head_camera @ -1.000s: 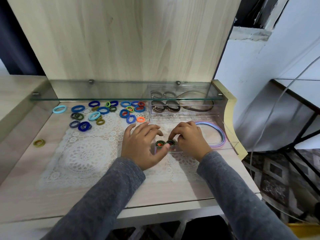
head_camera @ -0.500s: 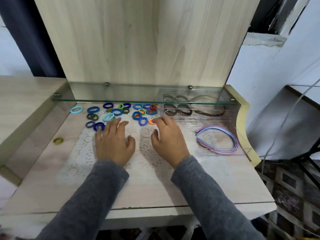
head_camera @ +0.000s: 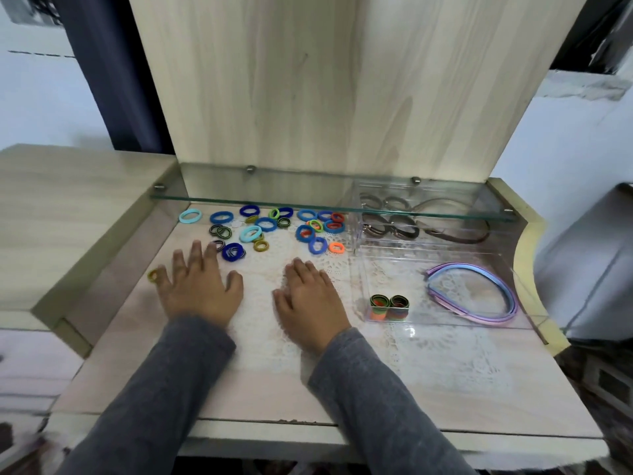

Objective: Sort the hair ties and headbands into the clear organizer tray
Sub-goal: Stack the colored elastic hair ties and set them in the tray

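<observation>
A left hand (head_camera: 200,286) and right hand (head_camera: 310,299) lie flat, fingers spread and holding nothing, an olive hair tie (head_camera: 153,275) beside the left little finger, loose hair ties (head_camera: 267,225) beyond the fingertips, the clear organizer tray (head_camera: 445,255) right of the right hand.

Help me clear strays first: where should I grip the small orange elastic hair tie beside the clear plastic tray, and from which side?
Pinch the orange hair tie by its near arc from above, right hand likely. It lies flat; a blue tie crowds its left, the tray its right.
</observation>
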Available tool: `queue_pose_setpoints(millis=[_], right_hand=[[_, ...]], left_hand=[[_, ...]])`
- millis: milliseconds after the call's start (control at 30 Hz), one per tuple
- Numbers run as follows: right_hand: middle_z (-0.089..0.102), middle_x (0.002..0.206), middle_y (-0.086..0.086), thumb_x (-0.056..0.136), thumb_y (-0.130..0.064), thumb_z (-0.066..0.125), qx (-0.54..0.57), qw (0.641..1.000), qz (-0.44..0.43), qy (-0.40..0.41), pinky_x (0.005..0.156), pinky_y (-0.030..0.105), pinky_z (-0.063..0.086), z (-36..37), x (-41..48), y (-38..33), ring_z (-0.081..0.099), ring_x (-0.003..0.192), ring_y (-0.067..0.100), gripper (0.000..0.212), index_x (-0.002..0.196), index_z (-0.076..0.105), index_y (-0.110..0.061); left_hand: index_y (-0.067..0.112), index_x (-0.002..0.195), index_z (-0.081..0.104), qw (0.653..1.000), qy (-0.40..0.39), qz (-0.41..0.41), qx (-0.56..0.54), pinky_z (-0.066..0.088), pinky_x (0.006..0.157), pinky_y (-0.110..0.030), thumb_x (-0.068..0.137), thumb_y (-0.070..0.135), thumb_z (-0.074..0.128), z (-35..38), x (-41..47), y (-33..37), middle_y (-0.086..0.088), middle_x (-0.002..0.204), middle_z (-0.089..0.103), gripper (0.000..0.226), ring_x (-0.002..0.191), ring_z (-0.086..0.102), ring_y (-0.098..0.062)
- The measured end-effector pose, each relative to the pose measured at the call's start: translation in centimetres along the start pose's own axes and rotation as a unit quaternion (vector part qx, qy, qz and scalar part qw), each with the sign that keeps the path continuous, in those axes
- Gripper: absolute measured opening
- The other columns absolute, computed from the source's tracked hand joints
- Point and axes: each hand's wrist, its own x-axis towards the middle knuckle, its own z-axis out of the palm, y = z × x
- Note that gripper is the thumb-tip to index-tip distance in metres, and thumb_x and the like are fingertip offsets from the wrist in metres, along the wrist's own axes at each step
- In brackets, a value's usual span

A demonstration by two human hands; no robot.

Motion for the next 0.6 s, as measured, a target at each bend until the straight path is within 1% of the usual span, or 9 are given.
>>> queue_pose_setpoints(millis=[100,200,333,400,467,600], right_hand=[[0.013,0.160,0.008,0.101,-0.035,0.028,-0.007,1.000,0.005,-0.003,0.120,0.037,0.005,0.4,0.6,-0.3,0.010,0.147,0.021,0.057,0.151,0.019,-0.009],[0.012,0.160,0.009,0.101,-0.034,0.027,-0.005,1.000,0.011,-0.005,0.119,0.036,0.004,0.6,1.4,-0.5,0.009,0.147,0.021,0.058,0.151,0.017,-0.008],[0.010,0.160,0.009,0.101,-0.034,0.027,-0.006,1.000,0.016,-0.012,0.119,0.035,0.004,0.7,2.7,-0.6,0.007,0.147,0.021,0.058,0.152,0.015,-0.008],[0.009,0.160,0.009,0.101,-0.033,0.026,-0.007,1.000,0.014,-0.019,0.119,0.036,0.004,0.8,3.3,-0.9,0.006,0.147,0.022,0.057,0.152,0.014,-0.011],[0.007,0.160,0.009,0.100,-0.032,0.027,-0.008,0.999,0.010,-0.030,0.120,0.036,0.004,0.8,4.1,-1.1,0.005,0.148,0.023,0.058,0.153,0.012,-0.014],[0.012,0.160,0.008,0.097,-0.032,0.031,-0.009,1.000,0.000,-0.024,0.119,0.040,0.009,1.0,5.2,-1.4,0.010,0.146,0.028,0.060,0.153,0.012,-0.022]], left_hand=[[0.027,0.154,0.008,1.000,-0.019,-0.015,-0.020,0.011,0.117,-0.048,0.095,0.053,0.022,-0.2,0.8,-0.4,0.004,0.163,0.004,0.066,0.149,0.006,-0.024],[0.029,0.154,0.010,0.999,-0.017,-0.026,-0.027,0.011,0.116,-0.049,0.095,0.053,0.023,-0.2,1.4,-0.9,0.004,0.163,0.004,0.065,0.149,0.005,-0.024],[0.027,0.154,0.011,0.998,-0.018,-0.059,-0.017,0.010,0.117,-0.051,0.095,0.057,0.023,0.3,1.3,-1.2,-0.005,0.162,0.004,0.067,0.148,0.005,-0.029],[0.024,0.153,0.013,0.998,-0.014,-0.061,-0.033,0.010,0.118,-0.049,0.096,0.056,0.025,0.6,1.1,-1.3,-0.008,0.162,0.007,0.067,0.148,0.006,-0.031],[0.021,0.153,0.017,0.996,0.007,-0.050,-0.071,0.011,0.119,-0.045,0.097,0.051,0.029,0.7,1.0,-1.4,-0.011,0.161,0.010,0.064,0.147,0.009,-0.031],[0.013,0.149,0.032,0.978,0.081,-0.024,-0.190,0.018,0.118,-0.040,0.097,0.026,0.041,1.1,0.9,-1.6,-0.014,0.158,0.024,0.054,0.145,0.021,-0.031]])
